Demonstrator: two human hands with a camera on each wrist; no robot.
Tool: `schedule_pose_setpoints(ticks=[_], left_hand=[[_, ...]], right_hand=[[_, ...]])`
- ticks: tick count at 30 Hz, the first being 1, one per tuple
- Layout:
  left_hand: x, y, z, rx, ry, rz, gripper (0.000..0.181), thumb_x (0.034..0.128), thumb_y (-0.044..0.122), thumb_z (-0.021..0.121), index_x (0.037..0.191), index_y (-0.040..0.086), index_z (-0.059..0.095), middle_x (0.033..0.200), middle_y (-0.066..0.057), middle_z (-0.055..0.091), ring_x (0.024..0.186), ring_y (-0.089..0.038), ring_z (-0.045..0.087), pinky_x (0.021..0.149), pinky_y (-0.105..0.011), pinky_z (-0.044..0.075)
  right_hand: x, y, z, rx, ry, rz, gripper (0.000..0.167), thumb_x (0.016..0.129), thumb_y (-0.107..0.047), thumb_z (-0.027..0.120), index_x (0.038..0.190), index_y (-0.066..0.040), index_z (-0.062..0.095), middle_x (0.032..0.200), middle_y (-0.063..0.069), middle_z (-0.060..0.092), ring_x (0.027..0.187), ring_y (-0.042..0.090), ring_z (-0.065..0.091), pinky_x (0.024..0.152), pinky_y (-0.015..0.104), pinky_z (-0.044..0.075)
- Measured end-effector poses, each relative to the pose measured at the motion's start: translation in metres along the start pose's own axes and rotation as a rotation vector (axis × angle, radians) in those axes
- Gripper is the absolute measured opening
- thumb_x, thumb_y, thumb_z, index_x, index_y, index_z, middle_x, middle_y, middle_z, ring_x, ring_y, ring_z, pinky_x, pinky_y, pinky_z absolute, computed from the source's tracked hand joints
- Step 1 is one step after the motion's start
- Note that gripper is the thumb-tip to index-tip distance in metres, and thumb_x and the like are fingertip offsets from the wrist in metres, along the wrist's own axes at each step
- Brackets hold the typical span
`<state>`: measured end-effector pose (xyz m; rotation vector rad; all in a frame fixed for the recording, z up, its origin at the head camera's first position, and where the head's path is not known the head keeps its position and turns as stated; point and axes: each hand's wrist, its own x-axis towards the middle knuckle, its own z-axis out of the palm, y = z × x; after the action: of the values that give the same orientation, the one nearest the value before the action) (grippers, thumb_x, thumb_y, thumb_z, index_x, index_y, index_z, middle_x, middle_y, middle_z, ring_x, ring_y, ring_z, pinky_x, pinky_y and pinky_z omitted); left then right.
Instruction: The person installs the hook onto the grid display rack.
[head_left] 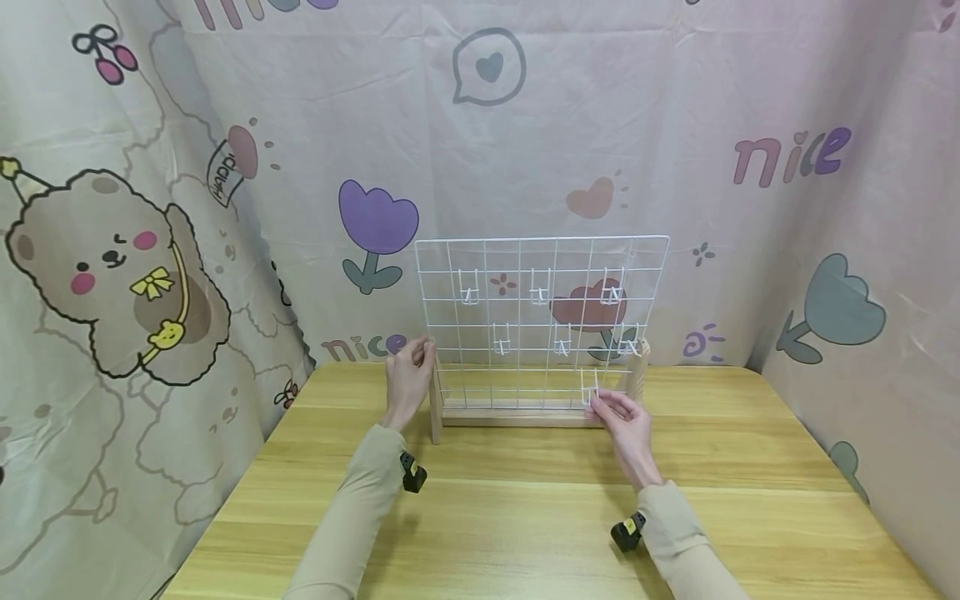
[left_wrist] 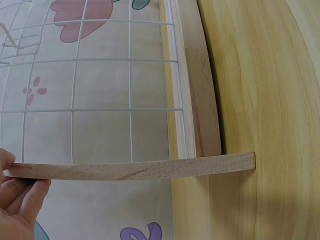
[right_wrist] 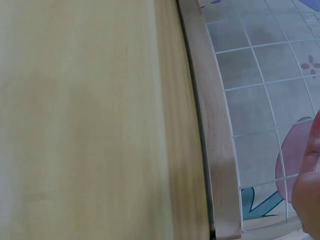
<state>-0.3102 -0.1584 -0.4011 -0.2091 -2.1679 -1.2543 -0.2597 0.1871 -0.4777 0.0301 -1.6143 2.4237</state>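
Observation:
A white wire grid panel (head_left: pixel 519 239) stands upright in a wooden stand (head_left: pixel 517 420) on the table. At the left end, my left hand (head_left: pixel 408 379) grips the top of the wooden side post (left_wrist: pixel 130 170), thumb on one side and fingers on the other in the left wrist view. Low on the grid's right side, my right hand (head_left: pixel 628 427) pinches a white wire hook (head_left: pixel 590 387) against the mesh. Higher up hang two rows of similar hooks, among them an upper-left hook (head_left: pixel 469 295) and a lower-middle hook (head_left: pixel 562 346). The right wrist view shows only part of that hand.
The light wooden table (head_left: pixel 510 517) extends in front of the stand and to both sides. Right behind it hangs a printed curtain (head_left: pixel 300 108), which also covers the left and right sides. A second wooden post (head_left: pixel 639 371) holds the grid's right end.

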Motion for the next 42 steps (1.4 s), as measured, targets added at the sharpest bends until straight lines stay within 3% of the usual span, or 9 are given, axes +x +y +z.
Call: schedule_pose_setpoints(ticks=[6, 9, 14, 17, 22, 27, 34, 42], left_hand=[[-0.001, 0.0, 0.0, 0.004, 0.0, -0.004, 0.032, 0.1001, 0.016, 0.063, 0.122, -0.008, 0.066, 0.115, -0.027, 0.071, 0.108, -0.038, 0.071, 0.092, -0.047, 0.06], [0.0, 0.0, 0.001, 0.003, 0.0, -0.005, 0.032, 0.1003, 0.015, 0.062, 0.122, -0.007, 0.066, 0.115, -0.027, 0.071, 0.108, -0.038, 0.071, 0.093, -0.047, 0.06], [-0.001, 0.0, 0.0, -0.001, -0.003, -0.003, 0.032, 0.1003, 0.015, 0.062, 0.122, -0.008, 0.066, 0.115, -0.027, 0.07, 0.108, -0.039, 0.071, 0.092, -0.046, 0.06], [-0.001, 0.0, 0.0, -0.005, -0.006, -0.005, 0.032, 0.1003, 0.015, 0.062, 0.122, -0.008, 0.065, 0.116, -0.028, 0.07, 0.108, -0.039, 0.071, 0.091, -0.046, 0.06], [0.0, 0.0, 0.0, -0.002, -0.003, -0.006, 0.033, 0.1005, 0.016, 0.062, 0.122, -0.008, 0.065, 0.115, -0.028, 0.07, 0.107, -0.039, 0.071, 0.092, -0.046, 0.06], [0.0, -0.001, 0.0, -0.003, 0.001, -0.002, 0.032, 0.1002, 0.015, 0.063, 0.122, -0.008, 0.066, 0.114, -0.028, 0.07, 0.107, -0.039, 0.071, 0.091, -0.046, 0.06], [0.0, -0.001, 0.001, -0.007, -0.001, -0.005, 0.031, 0.0997, 0.014, 0.063, 0.122, -0.008, 0.066, 0.114, -0.028, 0.07, 0.106, -0.039, 0.071, 0.09, -0.046, 0.06], [0.0, -0.001, 0.001, -0.013, 0.005, -0.004, 0.029, 0.0983, 0.01, 0.064, 0.121, -0.008, 0.066, 0.114, -0.028, 0.071, 0.106, -0.039, 0.072, 0.09, -0.044, 0.06]], right_hand=[[0.003, -0.004, 0.005, 0.048, 0.034, 0.002, 0.018, 0.092, 0.007, 0.066, 0.11, 0.004, 0.065, 0.084, -0.002, 0.076, 0.075, 0.01, 0.075, 0.08, 0.023, 0.064], [0.005, -0.006, 0.006, 0.067, 0.038, -0.007, 0.016, 0.092, 0.007, 0.065, 0.105, -0.002, 0.067, 0.083, -0.001, 0.076, 0.074, 0.011, 0.075, 0.08, 0.023, 0.064], [0.007, -0.007, 0.006, 0.087, 0.028, -0.016, 0.023, 0.093, 0.008, 0.063, 0.096, -0.013, 0.07, 0.082, -0.001, 0.076, 0.073, 0.01, 0.075, 0.079, 0.022, 0.064], [0.007, -0.007, 0.005, 0.086, 0.019, -0.033, 0.025, 0.093, 0.009, 0.062, 0.095, -0.014, 0.07, 0.082, -0.001, 0.077, 0.073, 0.01, 0.076, 0.078, 0.022, 0.064], [0.008, -0.006, 0.004, 0.066, 0.028, -0.039, 0.025, 0.093, 0.01, 0.061, 0.096, -0.013, 0.07, 0.083, -0.002, 0.077, 0.073, 0.009, 0.076, 0.078, 0.022, 0.064], [0.01, -0.008, 0.005, 0.054, 0.047, -0.007, 0.017, 0.093, 0.008, 0.063, 0.107, -0.002, 0.067, 0.084, -0.002, 0.077, 0.074, 0.009, 0.076, 0.079, 0.022, 0.064], [0.011, -0.011, 0.005, 0.046, 0.057, 0.019, 0.031, 0.094, 0.008, 0.062, 0.123, 0.015, 0.056, 0.082, -0.002, 0.077, 0.073, 0.009, 0.075, 0.079, 0.021, 0.063], [0.011, -0.012, 0.004, 0.068, 0.022, 0.005, 0.019, 0.094, 0.01, 0.06, 0.112, 0.005, 0.065, 0.085, 0.0, 0.079, 0.074, 0.01, 0.076, 0.078, 0.021, 0.064]])
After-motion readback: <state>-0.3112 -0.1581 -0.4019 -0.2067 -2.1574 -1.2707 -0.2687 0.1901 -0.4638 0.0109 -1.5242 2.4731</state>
